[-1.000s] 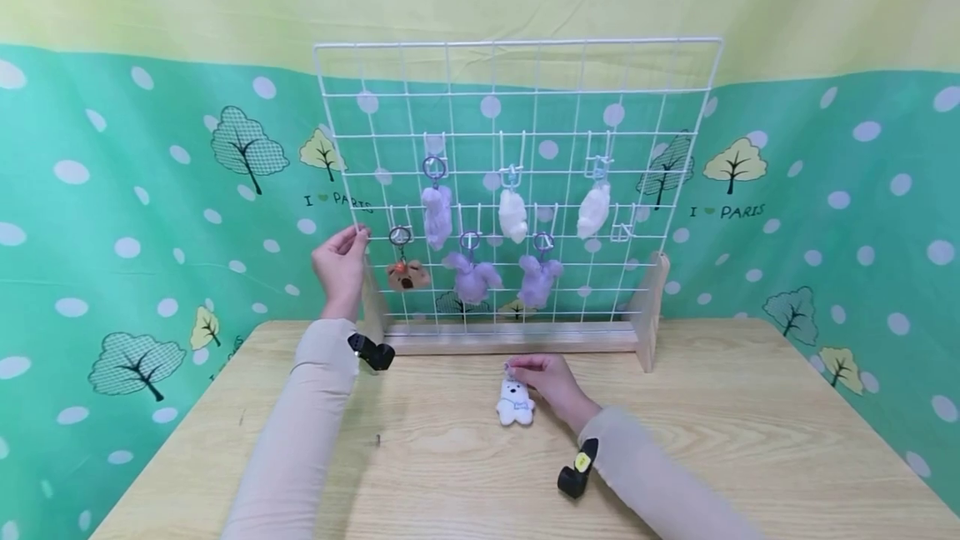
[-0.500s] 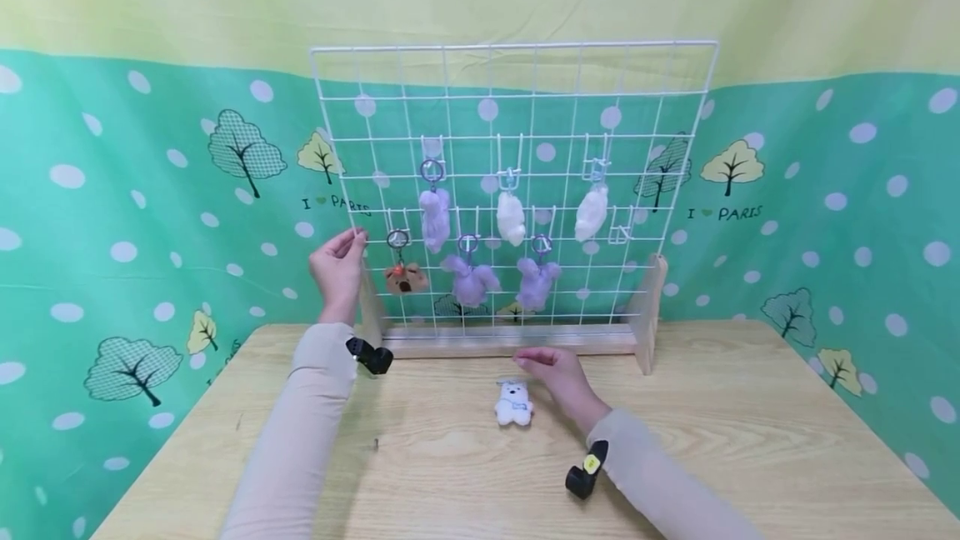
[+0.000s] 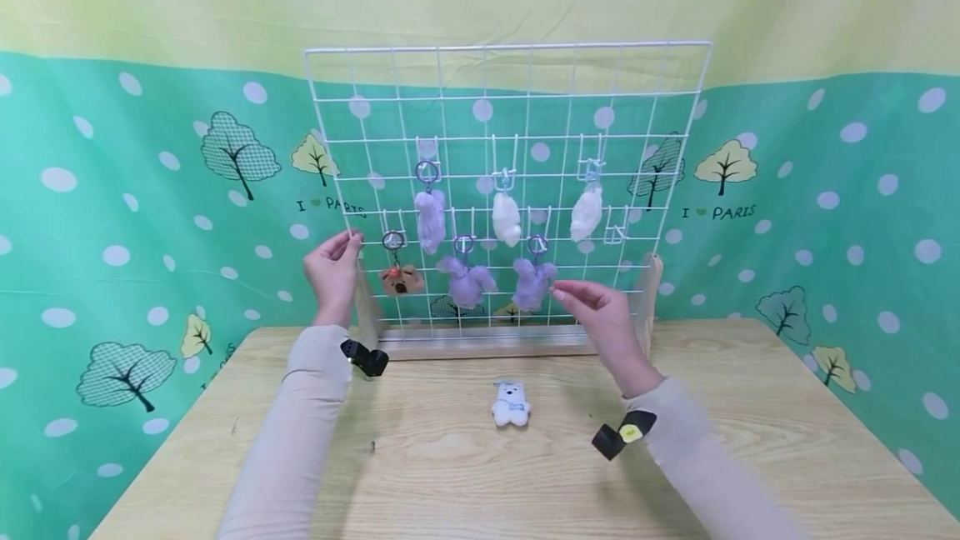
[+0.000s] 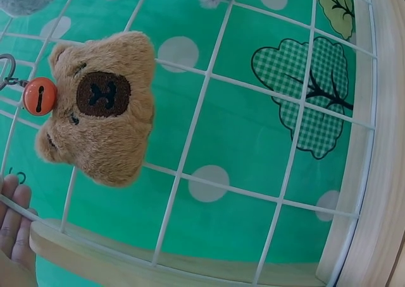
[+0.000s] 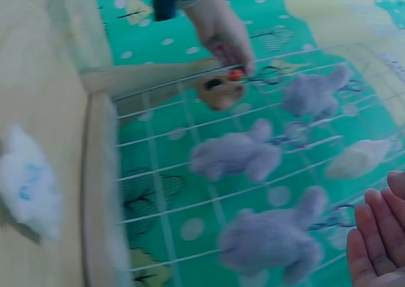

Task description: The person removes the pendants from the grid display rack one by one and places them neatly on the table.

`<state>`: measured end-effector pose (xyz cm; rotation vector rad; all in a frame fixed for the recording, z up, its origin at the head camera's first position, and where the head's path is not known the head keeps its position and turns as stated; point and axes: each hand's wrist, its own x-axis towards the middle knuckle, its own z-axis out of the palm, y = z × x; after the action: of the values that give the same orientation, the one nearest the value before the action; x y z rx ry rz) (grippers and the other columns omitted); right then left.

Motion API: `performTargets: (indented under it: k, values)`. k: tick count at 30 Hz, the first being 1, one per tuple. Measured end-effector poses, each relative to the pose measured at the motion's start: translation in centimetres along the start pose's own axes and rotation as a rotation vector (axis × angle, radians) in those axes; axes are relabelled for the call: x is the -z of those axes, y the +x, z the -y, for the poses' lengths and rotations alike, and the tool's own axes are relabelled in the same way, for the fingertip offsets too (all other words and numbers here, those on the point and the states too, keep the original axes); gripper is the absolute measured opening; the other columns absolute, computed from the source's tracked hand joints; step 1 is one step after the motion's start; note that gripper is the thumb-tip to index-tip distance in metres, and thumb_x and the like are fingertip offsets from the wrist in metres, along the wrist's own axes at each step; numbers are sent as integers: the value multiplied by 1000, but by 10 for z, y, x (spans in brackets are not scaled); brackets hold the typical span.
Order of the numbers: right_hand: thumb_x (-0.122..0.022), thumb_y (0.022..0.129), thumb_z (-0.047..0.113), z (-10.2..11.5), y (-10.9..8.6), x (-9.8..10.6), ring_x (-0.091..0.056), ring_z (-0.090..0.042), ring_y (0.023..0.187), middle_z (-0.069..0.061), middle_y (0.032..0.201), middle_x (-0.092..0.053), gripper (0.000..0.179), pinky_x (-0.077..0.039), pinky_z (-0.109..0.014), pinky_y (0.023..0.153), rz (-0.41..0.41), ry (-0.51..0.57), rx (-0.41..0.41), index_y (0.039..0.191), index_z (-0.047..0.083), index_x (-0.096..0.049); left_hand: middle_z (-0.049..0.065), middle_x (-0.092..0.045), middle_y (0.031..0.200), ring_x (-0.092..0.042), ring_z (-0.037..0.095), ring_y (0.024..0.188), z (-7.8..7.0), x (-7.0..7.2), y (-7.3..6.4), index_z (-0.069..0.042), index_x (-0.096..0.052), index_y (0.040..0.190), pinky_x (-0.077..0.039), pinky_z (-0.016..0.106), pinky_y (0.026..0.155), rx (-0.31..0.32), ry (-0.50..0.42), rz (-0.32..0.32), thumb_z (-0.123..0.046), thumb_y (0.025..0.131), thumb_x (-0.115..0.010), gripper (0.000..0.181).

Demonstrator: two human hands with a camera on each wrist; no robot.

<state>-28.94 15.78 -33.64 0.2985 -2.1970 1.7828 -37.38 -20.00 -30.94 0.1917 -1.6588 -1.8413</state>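
With its thumb and fingers, my left hand grips the left edge of a white wire grid rack. My right hand is raised in front of the rack's lower right, fingertips close beside a purple plush keychain and nothing held. Flat on the table below lies a white bear plush keychain with blue marks on its chest; the right wrist view also catches this bear. A brown animal-head plush keychain with an orange bell hangs near my left hand.
Other purple and white plush keychains hang from hooks on the grid. One bare hook is at the right of the lower row. A wooden base supports the rack on the table, before a patterned curtain.
My right hand has let go of the white bear keychain, left it lying on the table, and moved up and to the right toward the grid. My left hand stays on the rack's edge.
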Motion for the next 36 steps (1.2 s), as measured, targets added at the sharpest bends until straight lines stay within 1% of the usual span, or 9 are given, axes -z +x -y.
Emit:
performTargets:
  k: [2,7,11,14,20,22,26,31,36]
  values:
    - [-70,86,32,11,1,8,-63,-6,97,-2,108,-70,38,-51,-18,86,-27,-1,33,112,4,-66,7,-70,106,-66,7,89,0,0,-1,-6,-69,110,-53,18,84,5,4,5,-18,84,-72,28]
    - [-69,86,34,37,5,25,-63,-12,96,6,101,-71,39,-51,-18,85,-102,18,103,111,4,-66,6,-70,107,-66,8,91,1,2,-2,-7,-69,109,-53,18,85,12,9,5,-18,84,-72,28]
    - [-69,85,35,55,14,33,-63,-11,92,6,97,-71,37,-52,-17,82,-168,18,132,109,6,-67,6,-70,107,-66,7,92,0,3,-1,-6,-69,109,-53,18,86,2,20,-8,-19,85,-71,28]
    - [-69,85,36,65,23,36,-63,-13,92,4,97,-71,38,-50,-17,81,-217,13,142,109,6,-67,7,-70,107,-66,8,92,-1,3,-1,-4,-68,110,-52,19,86,-7,17,-10,-18,86,-71,28]
    - [-68,86,39,78,44,38,-59,-14,95,2,103,-69,37,-48,-21,79,-297,-23,124,109,11,-68,8,-69,108,-66,8,93,-1,4,0,-4,-68,110,-52,19,87,-3,16,-9,-17,85,-71,28]
    - [-67,86,39,82,51,37,-58,-12,93,1,104,-68,36,-48,-20,77,-321,-37,132,110,12,-69,8,-69,109,-66,8,93,-1,4,-1,-5,-68,110,-52,19,87,4,23,-9,-17,85,-71,28]
    - [-67,87,37,88,65,36,-59,-11,90,-1,104,-68,34,-49,-18,75,-353,-62,156,109,11,-69,7,-70,108,-66,9,93,-3,3,0,-5,-68,110,-52,19,87,17,3,-4,-17,85,-71,28]
    - [-68,87,32,93,80,33,-61,-9,89,-3,104,-70,31,-51,-15,73,-366,-101,148,108,10,-70,7,-70,107,-66,7,89,-4,1,0,-6,-69,109,-53,18,85,4,9,-7,-17,85,-71,27]
    - [-67,88,31,96,86,30,-62,-10,91,-6,107,-69,32,-53,-16,75,-364,-134,129,110,8,-69,8,-70,108,-66,7,89,-4,-1,-1,-7,-69,108,-53,19,86,16,12,-1,-17,85,-71,26]
